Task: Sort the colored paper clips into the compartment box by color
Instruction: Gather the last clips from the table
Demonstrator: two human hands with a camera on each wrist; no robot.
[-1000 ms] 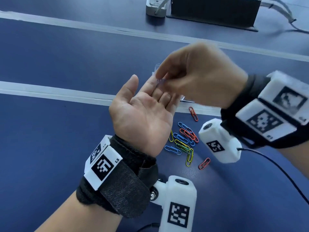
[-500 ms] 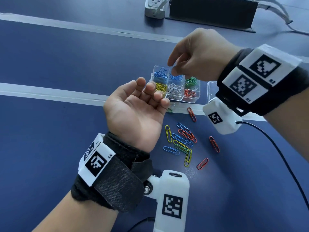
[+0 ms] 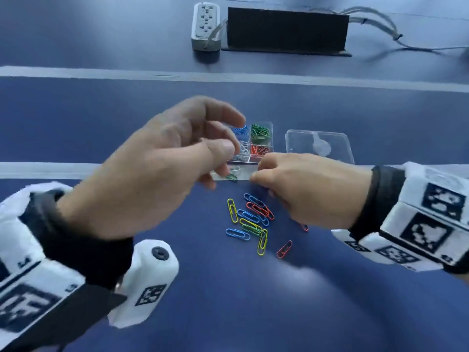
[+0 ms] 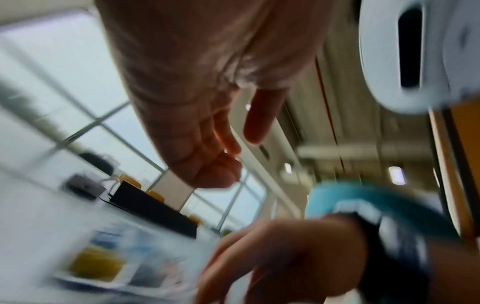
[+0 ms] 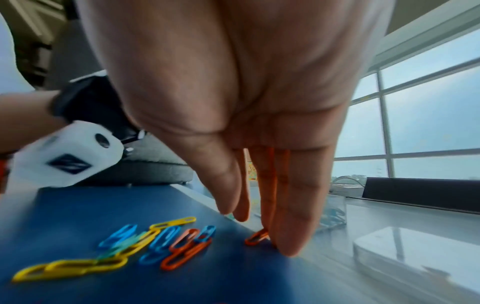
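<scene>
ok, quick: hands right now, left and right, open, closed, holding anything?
Left hand: open, fingers loosely curled, holding nothing visible.
Right hand: open, straight fingers reaching down onto a red paper clip on the table.

Probably an office: large windows (image 5: pixel 420 123), power strip (image 3: pixel 205 26), blue desk (image 3: pixel 76 118).

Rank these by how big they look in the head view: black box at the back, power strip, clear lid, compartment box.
1. black box, clearly largest.
2. clear lid.
3. power strip, though it sits farther back, so its place against the lid is unsure.
compartment box: unranked, since the left hand covers much of it.
</scene>
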